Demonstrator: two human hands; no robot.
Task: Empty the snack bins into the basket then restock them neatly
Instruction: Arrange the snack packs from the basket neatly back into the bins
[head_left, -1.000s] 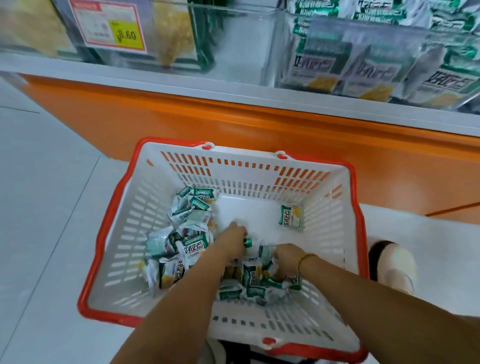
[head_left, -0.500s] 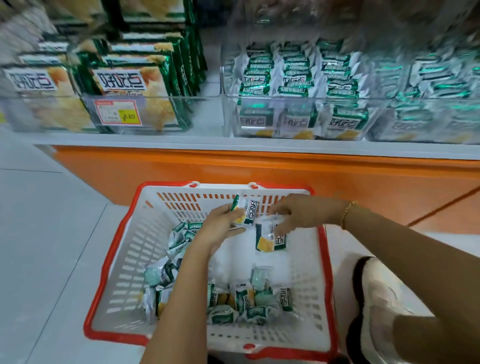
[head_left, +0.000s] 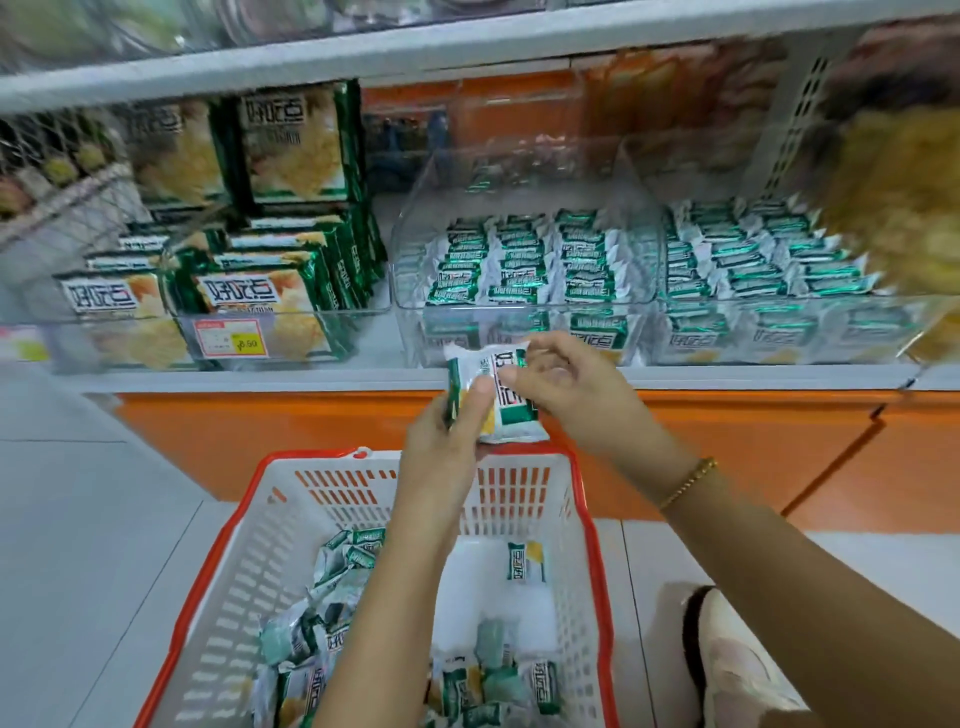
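Head cam: my left grip (head_left: 441, 452) and right grip (head_left: 566, 389) are both clamped on a small bunch of snack packets (head_left: 503, 402), held just in front of the clear bin (head_left: 519, 306) at 12 o'clock. The basket (head_left: 244, 561) is at 6 o'clock, with loose packets (head_left: 322, 623) lying inside.

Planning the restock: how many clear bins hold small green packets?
2: the middle bin, directly ahead, and the right bin beside it. Others may be out of view.
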